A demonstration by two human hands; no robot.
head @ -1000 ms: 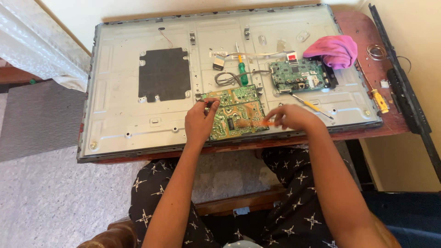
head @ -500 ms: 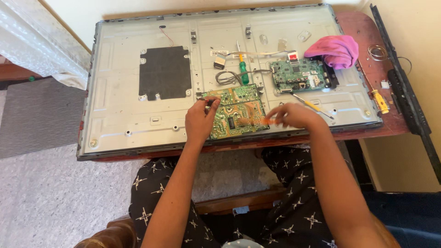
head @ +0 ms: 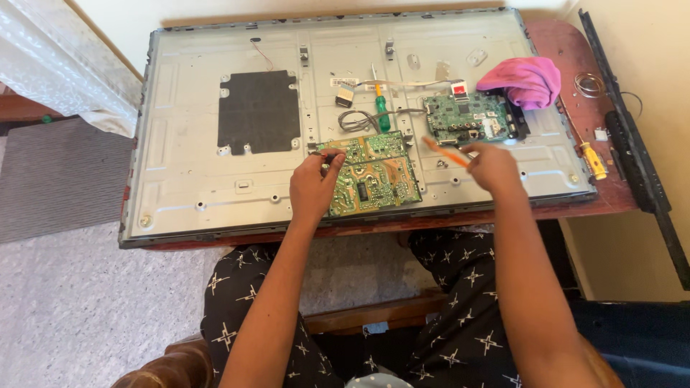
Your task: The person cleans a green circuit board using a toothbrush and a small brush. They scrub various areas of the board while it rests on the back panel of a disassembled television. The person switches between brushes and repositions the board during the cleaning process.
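Right hand (head: pixel 490 164) lifted off circuit board (head: pixel 374 174) — left hand (head: pixel 313 188) stays.

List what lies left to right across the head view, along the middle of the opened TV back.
Black square pad → left hand → lower green circuit board → green-handled screwdriver → right hand with its orange tool → pink cloth → yellow-handled screwdriver.

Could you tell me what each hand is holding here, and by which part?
The right hand holds an orange-handled screwdriver by its handle end. The left hand pinches the left edge of the green circuit board.
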